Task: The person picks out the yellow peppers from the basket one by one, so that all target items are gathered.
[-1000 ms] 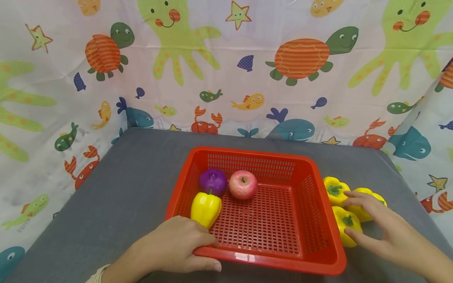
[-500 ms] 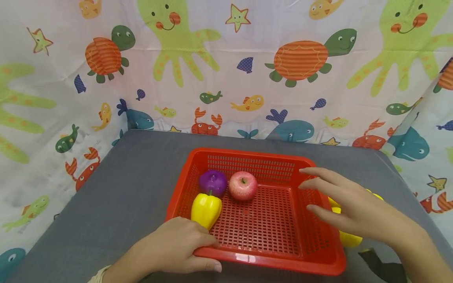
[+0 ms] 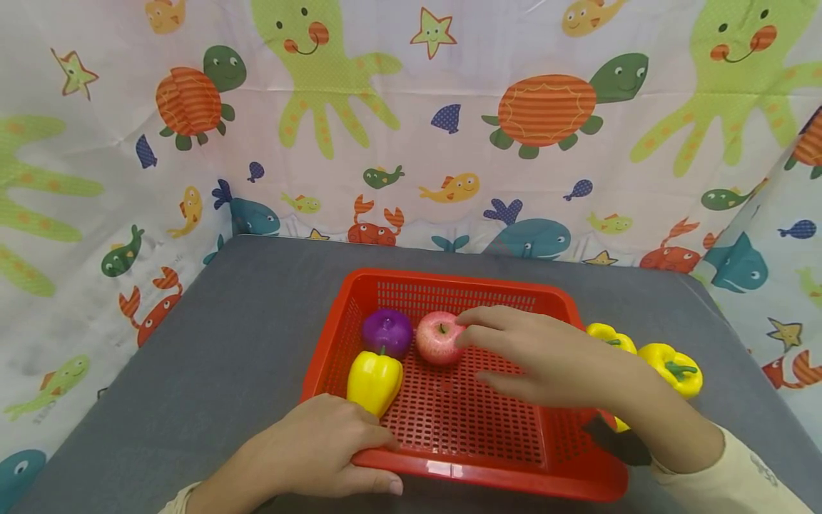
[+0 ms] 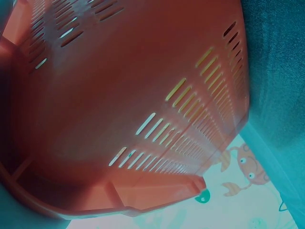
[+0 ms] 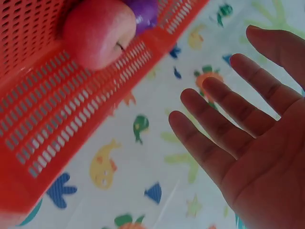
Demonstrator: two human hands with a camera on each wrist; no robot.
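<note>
A red plastic basket (image 3: 449,467) sits on the grey table. My left hand (image 3: 321,439) grips its near-left rim, fingers inside and thumb outside. Within the basket, at its left, are a pink-red apple (image 3: 437,344), a shiny purple round piece (image 3: 387,330) and a yellow bell pepper (image 3: 374,382). Above the basket, my right hand (image 3: 533,353) reaches in from the right with its fingers extended beside the apple. The right wrist view shows its palm holding nothing, fingers spread, apart from the apple (image 5: 97,33).
Outside the basket's right wall lie more yellow bell peppers (image 3: 671,368), partly hidden by the right forearm. A curtain printed with sea animals (image 3: 449,143) stands behind and along the sides of the table (image 3: 244,321).
My right hand has moved left from the yellow peppers outside, across the basket's right rim, to beside the apple. The left hand and basket have stayed in place.
</note>
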